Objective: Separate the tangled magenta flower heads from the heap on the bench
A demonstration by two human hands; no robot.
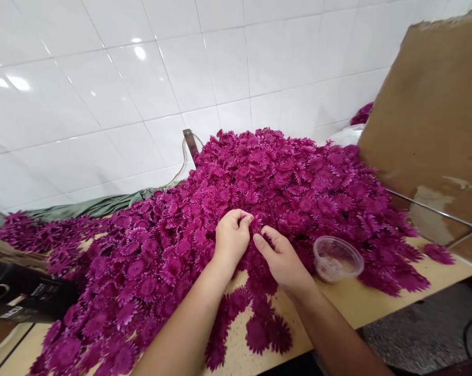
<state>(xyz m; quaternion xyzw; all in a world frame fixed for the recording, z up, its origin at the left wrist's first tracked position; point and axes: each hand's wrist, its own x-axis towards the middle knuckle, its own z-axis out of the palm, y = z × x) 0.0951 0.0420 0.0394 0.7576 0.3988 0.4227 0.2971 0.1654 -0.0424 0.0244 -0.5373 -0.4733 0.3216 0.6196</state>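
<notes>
My left hand is closed in a pinch at the front of a big heap of magenta artificial flowers. A magenta flower shows at its fingertips, partly blending into the heap behind. Close by on the right, my right hand has its thumb and fingers curled toward that same spot; whatever lies between them is too small to make out. Beside the right hand stands a clear round plastic tub with small contents I cannot identify. Several loose flowers lie below the hands.
The heap spreads across a light wooden table. At left stands a black box; a brown cardboard panel rises at right, near a metal rod. Green cloth and a metal bracket lie along the white tiled wall.
</notes>
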